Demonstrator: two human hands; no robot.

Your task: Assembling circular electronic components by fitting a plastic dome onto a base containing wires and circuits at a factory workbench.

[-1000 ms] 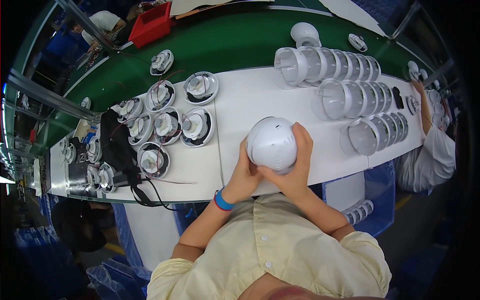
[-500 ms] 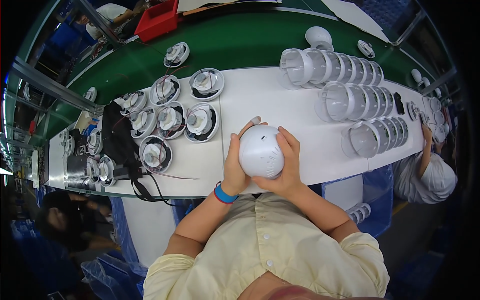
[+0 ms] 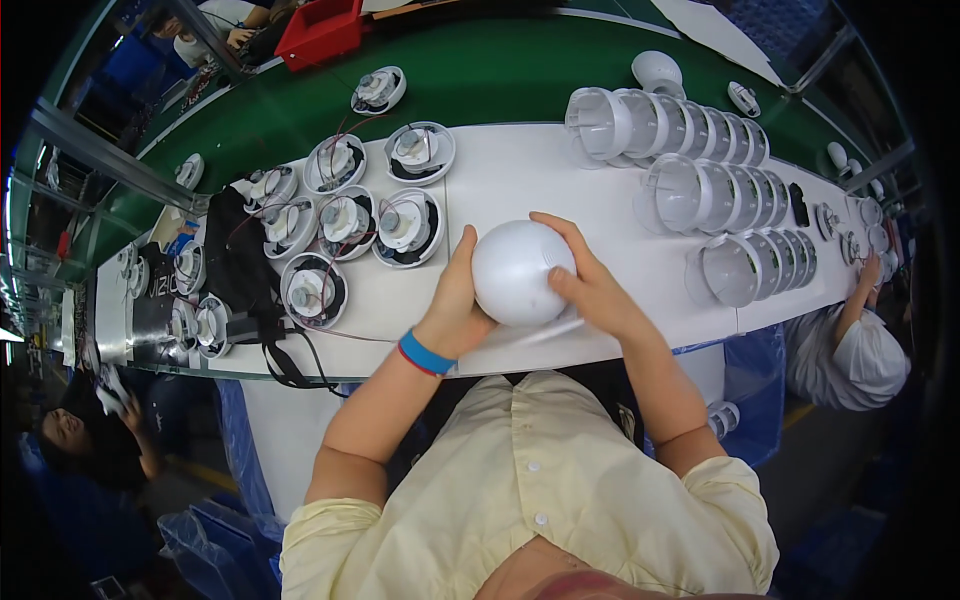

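Observation:
Between my two hands I hold a smooth white rounded housing (image 3: 520, 265) just above the white worktop (image 3: 490, 180). Cupped around its left and lower side is my left hand (image 3: 455, 305), the fingers partly hidden beneath it. My right hand (image 3: 590, 280) grips the right side, thumb pressed on the front surface and fingers round the far edge. Left of the housing lie several open white shells (image 3: 405, 228) with round white inner parts, dark lining and thin red wires. Rows of nested clear cups with white rims (image 3: 680, 195) lie at the right.
A green conveyor belt (image 3: 500, 80) runs along the far side, with a white domed housing (image 3: 657, 73) on it. A red bin (image 3: 320, 35) stands at the far left. A black bag with straps (image 3: 235, 270) lies left. Another person (image 3: 850, 340) works at the right.
The housing has turned in my hands, so its slots and holes have moved out of sight. Both hands have shifted slightly forward, and the right thumb now lies across its face.

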